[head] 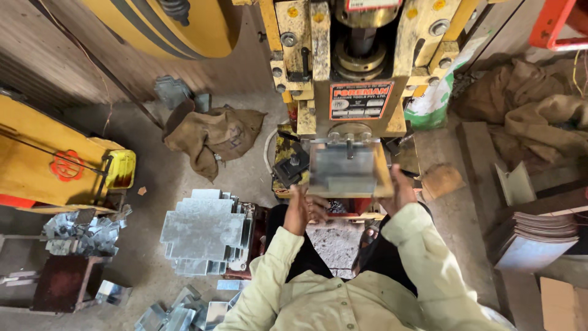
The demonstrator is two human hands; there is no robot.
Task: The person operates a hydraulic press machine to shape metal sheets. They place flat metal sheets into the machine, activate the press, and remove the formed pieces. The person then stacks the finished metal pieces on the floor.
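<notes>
A seated worker is holding a flat metal sheet (342,170) level at the bed of a yellow power press (355,67), directly beneath its ram, so the blank is lying square for the tool. The right hand (401,191) is bracing the sheet's right edge, its fingers hidden behind it, so their state cannot be told. The left hand (301,208) is hovering just under the near left corner, fingers loosely curled. A stack of cut sheets (202,232) is waiting within reach at the worker's left; burlap sacking (211,136) is lying on the floor beyond.
</notes>
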